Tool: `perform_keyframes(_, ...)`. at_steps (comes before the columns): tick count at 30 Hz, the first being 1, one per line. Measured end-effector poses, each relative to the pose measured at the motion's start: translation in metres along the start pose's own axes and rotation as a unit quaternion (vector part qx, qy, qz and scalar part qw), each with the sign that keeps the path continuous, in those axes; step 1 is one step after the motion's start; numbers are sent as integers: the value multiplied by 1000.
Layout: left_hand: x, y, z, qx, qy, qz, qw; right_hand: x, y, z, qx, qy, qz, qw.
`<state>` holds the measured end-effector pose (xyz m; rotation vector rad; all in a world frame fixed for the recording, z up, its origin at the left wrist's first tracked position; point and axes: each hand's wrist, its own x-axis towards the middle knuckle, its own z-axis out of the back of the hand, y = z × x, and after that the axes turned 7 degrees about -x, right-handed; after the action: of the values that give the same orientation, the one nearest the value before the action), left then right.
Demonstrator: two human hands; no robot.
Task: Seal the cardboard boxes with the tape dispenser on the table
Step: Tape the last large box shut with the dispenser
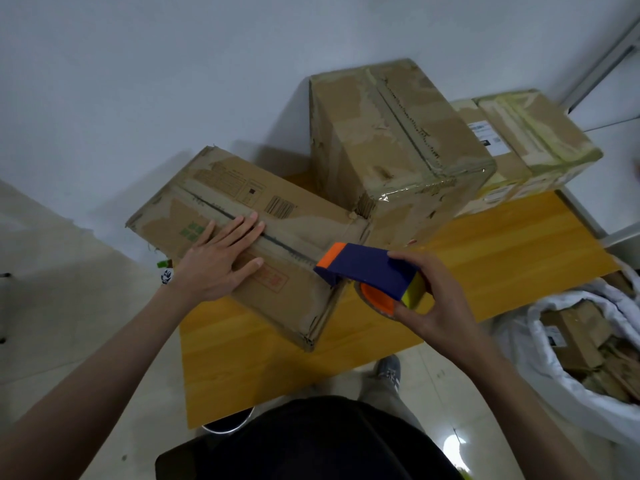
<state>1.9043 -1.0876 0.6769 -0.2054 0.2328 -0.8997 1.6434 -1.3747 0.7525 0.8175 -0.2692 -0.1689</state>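
A worn, flat cardboard box (284, 292) lies on the wooden table (502, 258), its closed top seam running diagonally. My left hand (221, 261) presses flat on the flaps, fingers spread across the seam. My right hand (440, 296) grips a blue tape dispenser (370, 268) with orange and yellow parts. The dispenser's orange front end touches the near right end of that seam. A taller box (398, 143) with old tape stands right behind the flat box.
Two smaller taped boxes (530, 140) sit at the table's far right corner. A white sack (571, 386) full of cardboard scraps stands on the floor to the right. A white wall runs behind the table. My shoe (389, 370) shows under the table's near edge.
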Motion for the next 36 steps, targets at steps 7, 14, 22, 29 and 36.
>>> perform_keyframes(7, -4, -10, -1, -7, -15, -9, 1000, 15, 6, -3, -10, -2, 7, 1000)
perform_keyframes(14, -5, -41, -14, 1, 5, -15, 1000, 25, 16, -6, -9, 15, 16, 1000)
perform_keyframes(22, -8, -69, -19, 2, 1, 1, 1000, 35, 16, -10, -18, 38, 22, 999)
perform_keyframes(29, -6, -117, -25, -11, -25, 81, 996, 38, 20, -6, -22, 30, 19, 999)
perform_keyframes(36, -7, -135, -42, -53, -18, 63, 996, 32, 18, -6, -27, 4, 35, 999)
